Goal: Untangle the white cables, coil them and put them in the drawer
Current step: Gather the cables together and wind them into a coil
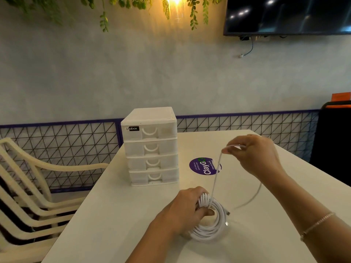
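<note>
A coil of white cable (212, 229) rests on the white table (117, 215), and my left hand (185, 209) grips its upper left side. From the coil a loose strand (216, 173) runs straight up to my right hand (252, 154), which pinches it above the table. The rest of that strand hangs down in a blurred curve (252, 196) under my right wrist. A white plastic drawer unit (150, 147) with several shut drawers stands at the table's far left corner.
A round purple sticker (204, 167) lies on the table between the drawer unit and my right hand. Stacked cream plastic chairs (28, 186) stand to the left of the table. A wire-mesh fence runs behind, and a dark screen (288, 14) hangs on the wall.
</note>
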